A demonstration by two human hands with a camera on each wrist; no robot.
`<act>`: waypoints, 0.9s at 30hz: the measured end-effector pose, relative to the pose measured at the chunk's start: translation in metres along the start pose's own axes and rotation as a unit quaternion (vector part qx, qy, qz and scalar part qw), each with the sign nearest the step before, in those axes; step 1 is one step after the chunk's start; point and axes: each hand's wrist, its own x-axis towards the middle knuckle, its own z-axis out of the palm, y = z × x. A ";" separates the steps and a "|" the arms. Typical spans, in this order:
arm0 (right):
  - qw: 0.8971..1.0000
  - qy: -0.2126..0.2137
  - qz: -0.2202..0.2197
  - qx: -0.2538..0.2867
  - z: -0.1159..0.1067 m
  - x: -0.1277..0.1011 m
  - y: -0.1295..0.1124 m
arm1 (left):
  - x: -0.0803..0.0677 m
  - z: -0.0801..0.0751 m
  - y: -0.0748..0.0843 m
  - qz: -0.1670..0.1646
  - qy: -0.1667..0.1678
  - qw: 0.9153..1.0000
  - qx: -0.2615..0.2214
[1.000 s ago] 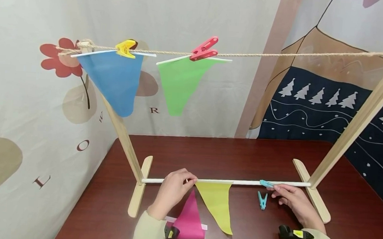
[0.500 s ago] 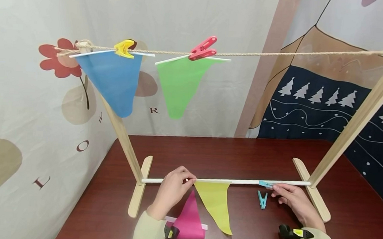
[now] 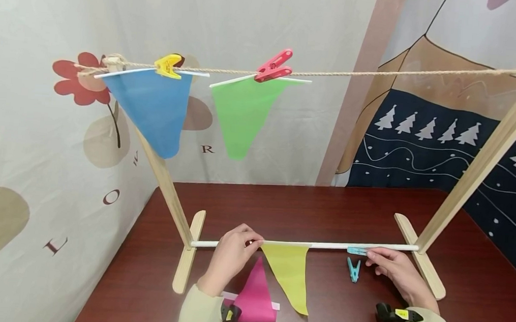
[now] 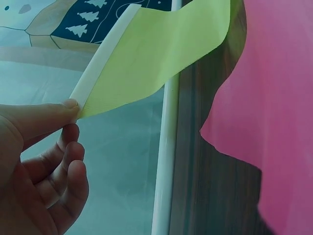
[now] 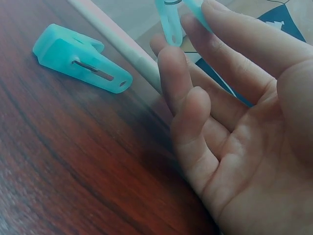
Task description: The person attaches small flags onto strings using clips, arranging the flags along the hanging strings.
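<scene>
My left hand (image 3: 231, 257) pinches the left end of the white top strip of a yellow pennant (image 3: 287, 271), which hangs down to the right of the fingers. In the left wrist view, thumb and index finger meet on the strip (image 4: 105, 61). My right hand (image 3: 399, 274) holds a teal clothespin (image 3: 356, 251) between thumb and fingers, to the right of the pennant and apart from it. A second teal clothespin (image 5: 78, 58) lies on the table beside that hand. Below the left hand, a pink pennant (image 3: 256, 299) lies on the table, partly covered by the wrist camera.
A wooden stand with two posts (image 3: 484, 165) carries a twine line (image 3: 356, 74) across the top. A yellow clothespin (image 3: 168, 65) holds a blue pennant (image 3: 150, 107) on it; a red clothespin (image 3: 273, 66) holds a green one (image 3: 243, 116). A white rod (image 3: 386, 247) joins the feet.
The yellow pennant's lower tip has swung slightly left. The teal clothespin in my right hand has shifted and turned a little; both hands stay almost in place.
</scene>
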 end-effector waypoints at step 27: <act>1.000 0.002 -0.014 0.015 -0.001 0.000 -0.006 | 0.000 -0.002 0.002 -0.001 0.028 1.000 -0.012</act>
